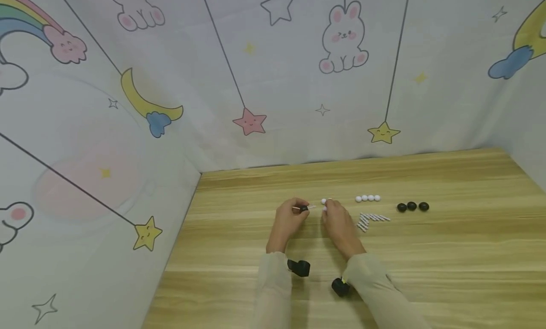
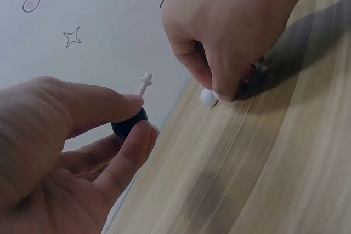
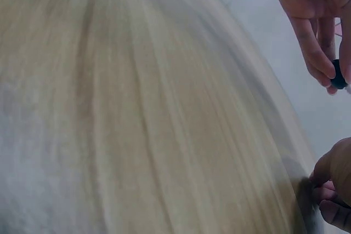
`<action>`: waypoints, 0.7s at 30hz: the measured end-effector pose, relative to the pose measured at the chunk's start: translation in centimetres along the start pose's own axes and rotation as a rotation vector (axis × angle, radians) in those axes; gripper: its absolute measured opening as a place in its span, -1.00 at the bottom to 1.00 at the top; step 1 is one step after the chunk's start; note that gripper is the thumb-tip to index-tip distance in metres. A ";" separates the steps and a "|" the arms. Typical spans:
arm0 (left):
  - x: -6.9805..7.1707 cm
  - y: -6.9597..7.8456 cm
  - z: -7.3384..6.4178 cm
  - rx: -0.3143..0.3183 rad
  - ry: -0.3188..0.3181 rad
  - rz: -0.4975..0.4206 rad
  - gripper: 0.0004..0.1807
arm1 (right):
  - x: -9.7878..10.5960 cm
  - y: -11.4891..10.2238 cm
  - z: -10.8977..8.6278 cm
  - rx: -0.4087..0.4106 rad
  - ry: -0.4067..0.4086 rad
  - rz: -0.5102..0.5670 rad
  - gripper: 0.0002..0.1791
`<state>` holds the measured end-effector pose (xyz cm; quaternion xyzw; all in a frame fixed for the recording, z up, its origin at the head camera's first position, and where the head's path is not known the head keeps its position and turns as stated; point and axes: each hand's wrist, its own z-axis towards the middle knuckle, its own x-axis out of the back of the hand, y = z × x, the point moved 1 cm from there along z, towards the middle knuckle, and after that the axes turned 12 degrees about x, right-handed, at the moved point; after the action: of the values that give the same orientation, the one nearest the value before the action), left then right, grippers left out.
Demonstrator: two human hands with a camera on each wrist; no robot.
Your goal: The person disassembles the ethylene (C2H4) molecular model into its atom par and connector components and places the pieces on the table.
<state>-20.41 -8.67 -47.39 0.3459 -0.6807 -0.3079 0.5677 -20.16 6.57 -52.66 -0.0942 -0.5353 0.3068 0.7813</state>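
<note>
My left hand point(image 1: 290, 221) is raised over the table and pinches a black ball point(image 2: 129, 124) between thumb and fingers. A thin white stick point(image 2: 144, 87) with a small collar near its tip juts from the ball. In the head view, white stick ends show on both sides of it. To its right, my right hand point(image 1: 340, 227) is down at the tabletop, fingers curled and fingertips together at a small group of white balls point(image 1: 323, 201). One white ball point(image 2: 208, 98) shows beside those fingertips in the left wrist view; the fingers partly hide what they pinch.
Right of the hands, several white balls point(image 1: 364, 197) stand in a row. Farther right lie three black balls point(image 1: 411, 205). Several short white sticks point(image 1: 373, 217) lie nearer the right hand. A printed curtain point(image 1: 290, 144) borders the wooden table point(image 1: 469, 253) at the back and left.
</note>
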 end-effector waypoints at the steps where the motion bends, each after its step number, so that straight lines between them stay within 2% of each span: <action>1: 0.0 0.0 0.0 -0.002 -0.001 0.001 -0.81 | 0.0 -0.1 0.0 0.004 0.002 -0.001 -0.94; 10: -0.2 -0.2 0.2 -0.005 -0.019 0.023 -0.81 | -0.2 -0.1 -0.1 0.050 0.051 -0.014 -0.86; 16: -0.1 0.0 0.1 0.013 -0.034 0.001 -0.70 | -0.3 0.0 -0.1 0.065 0.095 -0.001 -0.85; 19: 0.0 0.1 0.0 0.030 -0.042 -0.017 -0.71 | 0.5 -0.3 0.1 0.028 0.097 0.103 -0.84; 21: 0.1 0.2 0.0 0.037 -0.046 -0.021 -0.75 | 1.2 -0.6 0.3 -0.012 0.084 0.248 -0.82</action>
<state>-20.41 -8.60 -47.19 0.3563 -0.6954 -0.3091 0.5422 -19.91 6.75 -51.36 -0.1772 -0.4884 0.3936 0.7584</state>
